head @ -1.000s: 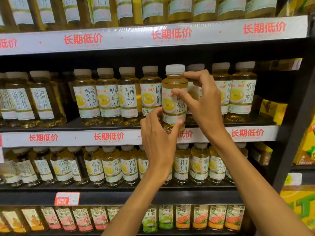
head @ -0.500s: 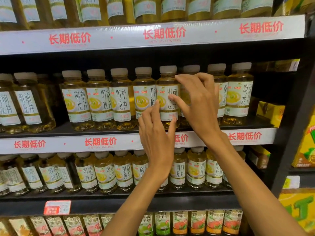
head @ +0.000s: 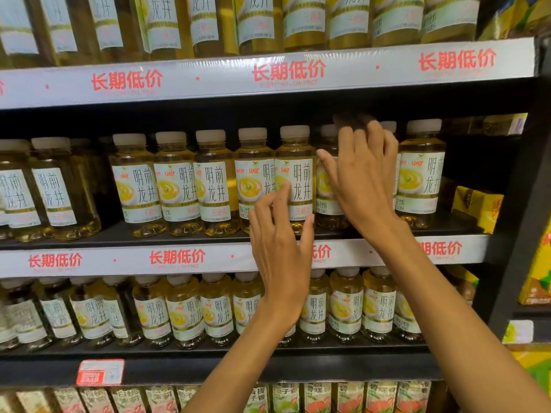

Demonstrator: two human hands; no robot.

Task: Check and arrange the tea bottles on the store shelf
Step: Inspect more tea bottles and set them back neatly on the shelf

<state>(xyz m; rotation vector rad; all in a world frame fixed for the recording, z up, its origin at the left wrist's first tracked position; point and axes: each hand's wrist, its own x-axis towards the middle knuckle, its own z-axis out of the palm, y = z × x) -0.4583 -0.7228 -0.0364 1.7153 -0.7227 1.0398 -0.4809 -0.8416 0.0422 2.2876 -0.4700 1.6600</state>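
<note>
A row of yellow tea bottles with white caps and white labels fills the middle shelf (head: 179,257). My left hand (head: 280,242) is in front of the lower part of one front-row bottle (head: 298,162); its index fingertip touches the label and its thumb lies by the base, fingers loose. My right hand (head: 363,180) reaches into the shelf just to the right, covering most of the neighbouring bottle (head: 326,186). Its fingertips are blurred near the cap height and its thumb sticks out to the left. It holds nothing that I can see.
More of the same bottles stand on the shelves above (head: 268,25) and below (head: 185,317). Small colourful drink bottles (head: 319,397) line the bottom shelf. A black upright post (head: 518,234) bounds the bay on the right, with yellow cartons (head: 477,204) behind it.
The bottle held up a second ago stands back in the row. My right hand has let it go and shifted right and deeper; my left hand has loosened from it.
</note>
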